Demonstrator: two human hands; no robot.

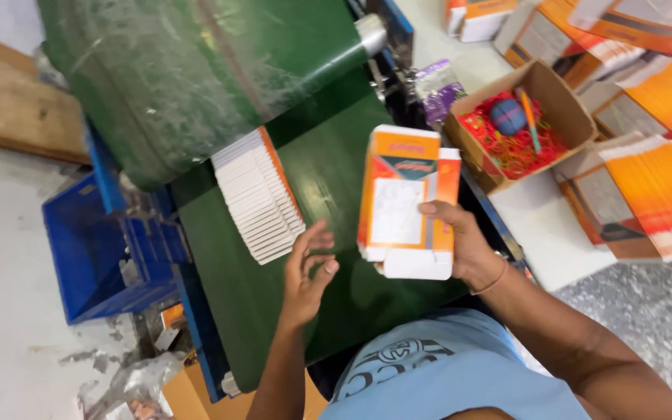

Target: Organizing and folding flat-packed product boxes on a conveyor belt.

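My right hand (464, 245) grips a stack of flattened orange-and-white cartons (404, 198), held upright above the green conveyor belt (328, 167). My left hand (307, 272) hovers just left of that stack, fingers apart and holding nothing. A fanned row of flat white-backed cartons (258, 194) lies on the belt, up and to the left of my left hand.
A green roller wrapped in plastic film (188, 74) spans the belt's far end. An open cardboard box (558, 97) with red rubber bands and a blue ball sits to the right. Stacks of orange flat cartons (655, 183) cover the right table. A blue crate (91, 249) stands left.
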